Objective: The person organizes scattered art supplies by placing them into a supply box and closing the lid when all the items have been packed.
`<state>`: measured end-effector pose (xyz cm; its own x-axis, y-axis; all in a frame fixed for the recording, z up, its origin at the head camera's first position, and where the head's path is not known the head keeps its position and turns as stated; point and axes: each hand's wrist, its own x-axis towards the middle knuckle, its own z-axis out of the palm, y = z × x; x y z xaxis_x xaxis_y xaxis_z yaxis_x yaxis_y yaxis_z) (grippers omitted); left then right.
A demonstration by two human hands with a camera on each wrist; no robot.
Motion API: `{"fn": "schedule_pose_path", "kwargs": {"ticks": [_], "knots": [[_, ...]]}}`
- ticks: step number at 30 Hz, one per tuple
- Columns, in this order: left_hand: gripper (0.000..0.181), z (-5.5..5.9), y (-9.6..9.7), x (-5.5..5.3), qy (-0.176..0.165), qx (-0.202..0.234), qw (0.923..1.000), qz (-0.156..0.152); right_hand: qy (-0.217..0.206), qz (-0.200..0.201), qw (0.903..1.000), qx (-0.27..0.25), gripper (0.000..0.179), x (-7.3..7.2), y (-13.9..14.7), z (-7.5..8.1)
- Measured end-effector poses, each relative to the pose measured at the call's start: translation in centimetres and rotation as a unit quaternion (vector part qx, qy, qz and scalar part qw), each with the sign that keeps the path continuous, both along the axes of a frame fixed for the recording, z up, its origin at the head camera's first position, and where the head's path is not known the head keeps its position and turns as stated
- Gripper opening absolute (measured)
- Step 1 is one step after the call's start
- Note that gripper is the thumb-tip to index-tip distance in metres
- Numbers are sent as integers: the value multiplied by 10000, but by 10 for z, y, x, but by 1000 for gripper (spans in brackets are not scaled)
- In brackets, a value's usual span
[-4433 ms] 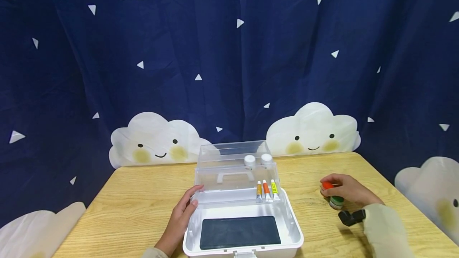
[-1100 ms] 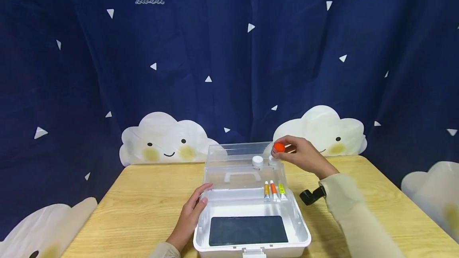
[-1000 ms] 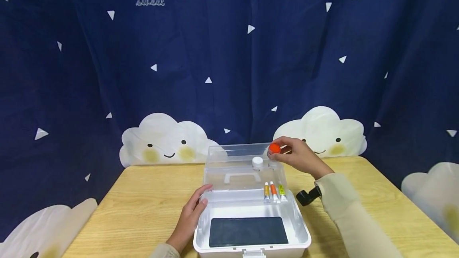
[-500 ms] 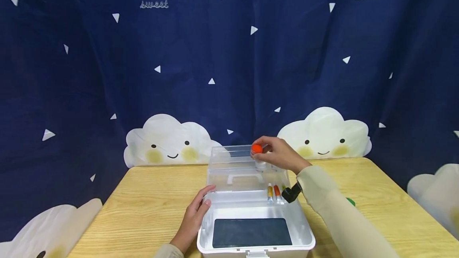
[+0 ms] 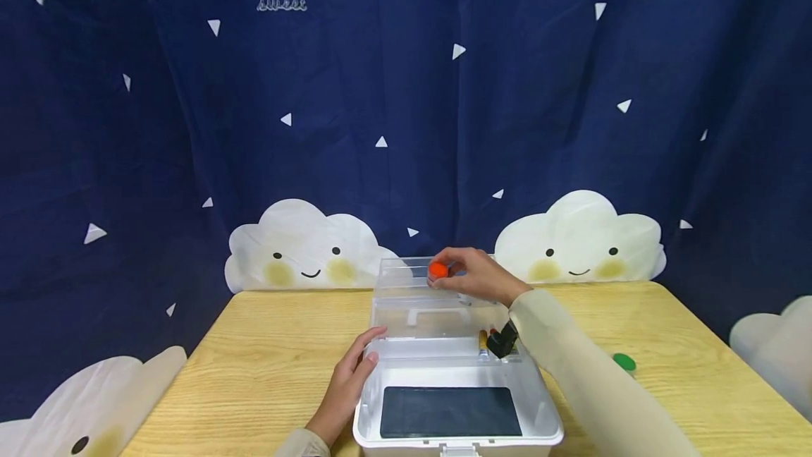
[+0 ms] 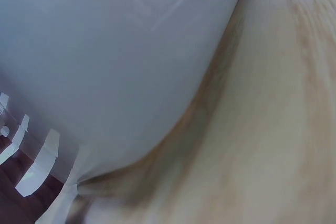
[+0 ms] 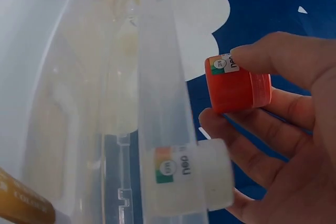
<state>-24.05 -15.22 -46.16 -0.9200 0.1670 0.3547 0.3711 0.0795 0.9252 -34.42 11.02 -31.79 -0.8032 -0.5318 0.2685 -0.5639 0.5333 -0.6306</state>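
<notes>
My right hand (image 5: pixel 477 277) pinches a small red paint jar (image 7: pixel 231 87) between thumb and fingers, above the clear tray (image 5: pixel 396 293) of the opened white case (image 5: pixel 550 423). In the right wrist view, a white paint jar (image 7: pixel 218 174) sits in the tray compartment, just below the red one. My left hand (image 5: pixel 345 386) rests along the case's left side with its fingers extended. The left wrist view mostly shows the smooth case wall (image 6: pixel 115 77). An ochre paint tube (image 5: pixel 483 343) stands in the case's front compartment; its neighbours are largely hidden behind the right wrist.
A green-lidded jar (image 5: pixel 624 362) stands on the wooden table (image 5: pixel 273 358), right of the case and close to my right sleeve. A dark flat panel (image 5: pixel 450 412) lies in the case bottom. Behind the table hangs a blue curtain (image 5: pixel 355 76) with clouds.
My right hand took the red jar from beside the green-lidded one, carried it left to the case, and moved further left along the clear tray. The left hand stays at the case.
</notes>
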Motion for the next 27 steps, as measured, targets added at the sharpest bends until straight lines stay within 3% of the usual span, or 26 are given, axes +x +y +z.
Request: {"fn": "schedule_pose_path", "kwargs": {"ticks": [10, 17, 27], "knots": [[36, 0, -1, 0, 13, 64, 10000, -75, -112, 166, 9991, 375, 27, -1, -3, -9], [37, 1, -1, 1, -33, -2, 10000, -67, 75, 299, 9986, 427, 24, -3, -5, -14], [37, 1, 0, 1, -47, 27, 10000, -70, -191, 364, 9980, 475, 24, -1, -5, -14]]}}
